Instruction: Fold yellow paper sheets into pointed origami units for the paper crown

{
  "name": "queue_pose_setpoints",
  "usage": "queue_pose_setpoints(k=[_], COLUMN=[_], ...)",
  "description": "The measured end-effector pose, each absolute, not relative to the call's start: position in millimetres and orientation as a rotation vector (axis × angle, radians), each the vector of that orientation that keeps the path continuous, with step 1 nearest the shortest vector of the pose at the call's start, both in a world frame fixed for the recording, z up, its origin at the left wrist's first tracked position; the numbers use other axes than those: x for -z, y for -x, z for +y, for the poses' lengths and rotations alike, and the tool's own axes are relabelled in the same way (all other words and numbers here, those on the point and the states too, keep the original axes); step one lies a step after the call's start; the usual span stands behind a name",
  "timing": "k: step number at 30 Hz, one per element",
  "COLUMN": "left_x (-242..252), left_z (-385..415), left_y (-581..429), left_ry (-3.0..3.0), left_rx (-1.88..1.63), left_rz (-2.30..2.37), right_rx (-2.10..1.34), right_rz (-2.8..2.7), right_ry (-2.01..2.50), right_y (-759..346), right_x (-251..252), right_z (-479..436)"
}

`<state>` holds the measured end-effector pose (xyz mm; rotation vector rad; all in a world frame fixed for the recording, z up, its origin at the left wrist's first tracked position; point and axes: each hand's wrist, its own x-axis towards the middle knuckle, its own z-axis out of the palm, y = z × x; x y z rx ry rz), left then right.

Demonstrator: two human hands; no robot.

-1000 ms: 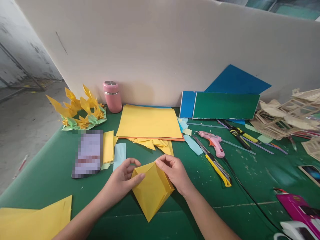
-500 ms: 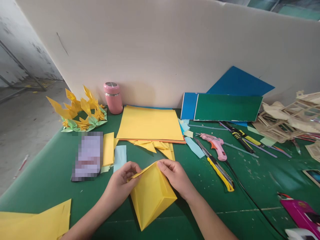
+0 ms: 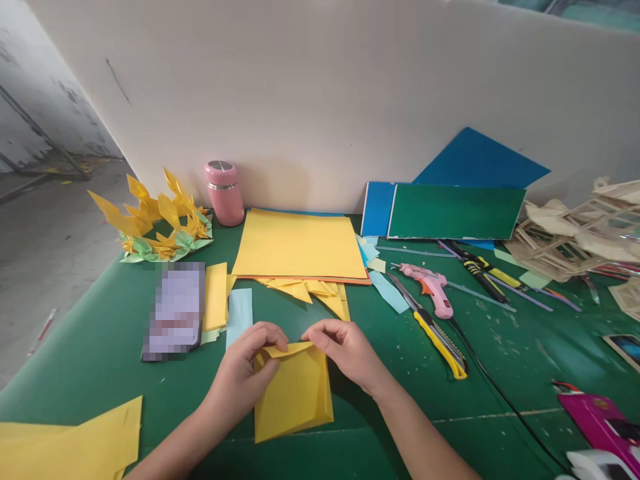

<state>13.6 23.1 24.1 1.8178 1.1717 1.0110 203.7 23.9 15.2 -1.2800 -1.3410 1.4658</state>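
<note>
A folded piece of yellow paper [image 3: 293,399] is held up over the green tabletop, its upper edge bent into a narrow flap. My left hand [image 3: 255,363] pinches the flap's left end between thumb and fingers. At the flap's right end, my right hand [image 3: 340,347] grips the paper with thumb and forefinger. Just behind my hands lie yellow paper scraps [image 3: 320,293] and a stack of large yellow sheets [image 3: 300,243]. A pale blue paper strip [image 3: 240,313] is close to my left hand.
Left are a phone [image 3: 177,310], yellow slips [image 3: 216,297] and a paper crown [image 3: 160,220]; a pink flask [image 3: 225,195] stands behind. To the right lie a utility knife [image 3: 435,337], a corded pink glue gun [image 3: 430,287] and wooden frames [image 3: 560,233]. More yellow paper [image 3: 75,440] is front left.
The yellow paper has turned from a point-down diamond to a squarer position, its lower tip moving up and left. Its top edge now shows a folded flap. Both hands keep hold.
</note>
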Motion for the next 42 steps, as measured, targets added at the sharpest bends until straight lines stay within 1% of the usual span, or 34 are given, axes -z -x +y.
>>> queue_pose_setpoints(k=[3,8,11,14,17,23,27,31,36,42], left_x=[-23.9,-29.8,-32.3,-31.3,-27.5,-22.0,-20.5,-18.6,-19.2,-22.3], left_z=[23.1,20.5,20.7,23.9,27.8,29.2,29.5,32.1,33.0,31.5], left_y=[-12.4,-9.9,-9.3,-10.3,-11.3,-9.6,-7.8,-6.0,-3.3,0.3], left_ry=[-1.816,-1.737,-1.609,-1.402,-1.372,-1.700,-1.742,-1.696,-1.744,-1.940], left_rx=[-1.031,-0.888,-0.826,-0.799,-0.848,-0.938,-1.028,-1.160,-1.222,-1.134], left_rz=[1.172,1.109,1.049,1.112,1.165,1.238,1.404,1.564,1.583,1.399], right_rx=[-1.471,-1.480,-1.506,-1.535,-1.535,-1.549,-1.685,-1.785,-1.702,-1.479], right_rz=[-1.375,-1.316,-1.247,-1.173,-1.145,-1.197,-1.217,-1.275,-1.299,-1.165], right_ry=[1.323,1.346,1.327,1.316,1.315,1.251,1.077,1.009,1.158,1.308], right_y=[-203.6,-202.7,-202.7,-202.7,-202.3,-205.0,-210.4,-210.8,-204.9,-206.4], right_x=[-15.1,-14.3,-13.9,-14.3,-15.7,-19.9,-20.3,-18.2,-14.7,-14.2], right_z=[23.3,23.0,23.5,24.0,24.1,24.0,23.1,19.8,17.2,19.6])
